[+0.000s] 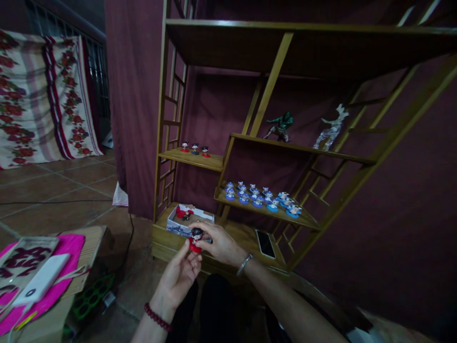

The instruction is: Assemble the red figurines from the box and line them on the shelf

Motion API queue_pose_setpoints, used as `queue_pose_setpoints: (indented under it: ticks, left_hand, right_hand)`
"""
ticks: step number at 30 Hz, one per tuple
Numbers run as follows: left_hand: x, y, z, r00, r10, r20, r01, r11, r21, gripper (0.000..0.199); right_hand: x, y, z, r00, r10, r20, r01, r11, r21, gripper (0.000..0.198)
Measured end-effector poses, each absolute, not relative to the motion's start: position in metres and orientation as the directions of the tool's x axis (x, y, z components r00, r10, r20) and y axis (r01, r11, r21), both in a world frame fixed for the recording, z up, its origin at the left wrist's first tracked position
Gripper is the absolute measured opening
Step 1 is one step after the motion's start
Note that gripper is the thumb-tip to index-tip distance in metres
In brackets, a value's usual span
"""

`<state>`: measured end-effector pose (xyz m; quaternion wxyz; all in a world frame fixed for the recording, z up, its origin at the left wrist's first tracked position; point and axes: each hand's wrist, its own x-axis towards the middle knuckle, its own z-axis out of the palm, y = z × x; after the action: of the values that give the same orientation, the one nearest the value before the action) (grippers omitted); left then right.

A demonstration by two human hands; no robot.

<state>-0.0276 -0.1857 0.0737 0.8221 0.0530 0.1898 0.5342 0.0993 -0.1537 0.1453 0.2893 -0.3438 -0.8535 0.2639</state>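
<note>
Between my two hands is a small figurine (195, 241) with a black head and a round red base. My left hand (183, 267) grips the red base from below with thumb and fingers. From above, my right hand (219, 240) closes its fingers around the upper part of the figurine. Just behind my hands, an open cardboard box (178, 226) on the lowest board holds a red piece and a dark figurine. Three similar figurines (194, 148) stand in a row on the small left shelf (200, 160).
Several blue-and-purple figurines (257, 201) fill the middle shelf. Above them stand a green-cloaked statuette (282, 127) and a silvery statuette (331, 129). A phone (265, 244) lies on the bottom board. At left, a white power bank (43, 280) rests on pink cloth over cardboard (94, 238).
</note>
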Motion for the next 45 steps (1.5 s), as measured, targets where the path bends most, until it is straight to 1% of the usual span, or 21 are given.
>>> queue_pose_setpoints:
  ticks: [6, 10, 14, 17, 21, 25, 28, 31, 33, 36, 39, 41, 43, 45]
  left_hand:
    - [-0.022, -0.189, 0.078, 0.301, 0.898, -0.321, -0.873, 0.395, 0.286, 0.011]
    - [-0.016, -0.192, 0.077, 0.237, 0.921, -0.308, -0.885, 0.335, 0.322, 0.01]
    - [-0.008, -0.195, 0.077, 0.221, 0.926, -0.307, -0.882, 0.324, 0.342, 0.013]
    - [0.0, -0.198, 0.08, 0.219, 0.922, -0.321, -0.876, 0.33, 0.352, 0.014]
    - [0.013, -0.201, 0.085, 0.265, 0.915, -0.303, -0.857, 0.368, 0.362, 0.014]
    - [0.029, -0.202, 0.083, 0.326, 0.897, -0.299, -0.855, 0.415, 0.313, 0.017]
    - [0.041, -0.201, 0.081, 0.361, 0.883, -0.301, -0.854, 0.442, 0.275, 0.016]
    - [0.049, -0.198, 0.084, 0.39, 0.889, -0.242, -0.844, 0.449, 0.292, 0.013]
    - [0.048, -0.194, 0.088, 0.412, 0.889, -0.202, -0.828, 0.457, 0.323, 0.015]
    - [0.041, -0.186, 0.093, 0.425, 0.888, -0.174, -0.82, 0.459, 0.34, 0.018]
    - [0.031, -0.178, 0.098, 0.418, 0.895, -0.156, -0.819, 0.446, 0.361, 0.019]
    - [0.024, -0.172, 0.102, 0.413, 0.9, -0.142, -0.811, 0.434, 0.392, 0.02]
    - [0.016, -0.168, 0.106, 0.414, 0.898, -0.15, -0.798, 0.437, 0.415, 0.019]
    - [0.008, -0.163, 0.11, 0.42, 0.897, -0.138, -0.791, 0.437, 0.428, 0.02]
  right_hand:
    - [0.104, -0.154, 0.138, -0.558, 0.759, 0.335, 0.405, 0.602, -0.688, 0.04]
    - [0.106, -0.157, 0.13, -0.501, 0.786, 0.362, 0.412, 0.584, -0.699, 0.041]
    - [0.112, -0.163, 0.128, -0.432, 0.818, 0.38, 0.435, 0.558, -0.707, 0.041]
    - [0.122, -0.168, 0.132, -0.447, 0.809, 0.383, 0.443, 0.572, -0.691, 0.039]
    - [0.139, -0.173, 0.138, -0.512, 0.769, 0.384, 0.418, 0.613, -0.67, 0.036]
    - [0.156, -0.177, 0.139, -0.514, 0.761, 0.396, 0.412, 0.624, -0.664, 0.037]
    - [0.168, -0.179, 0.142, -0.52, 0.762, 0.385, 0.425, 0.622, -0.658, 0.042]
    - [0.178, -0.178, 0.145, -0.506, 0.777, 0.375, 0.428, 0.603, -0.673, 0.051]
    - [0.181, -0.175, 0.146, -0.475, 0.803, 0.36, 0.402, 0.562, -0.723, 0.055]
    - [0.179, -0.165, 0.142, -0.432, 0.836, 0.338, 0.305, 0.488, -0.818, 0.057]
    - [0.17, -0.153, 0.138, -0.438, 0.831, 0.342, 0.2, 0.461, -0.865, 0.056]
    - [0.161, -0.146, 0.139, -0.453, 0.817, 0.357, 0.149, 0.465, -0.873, 0.052]
    - [0.151, -0.14, 0.143, -0.483, 0.8, 0.356, 0.114, 0.46, -0.88, 0.04]
    - [0.141, -0.135, 0.149, -0.482, 0.809, 0.337, 0.107, 0.436, -0.894, 0.038]
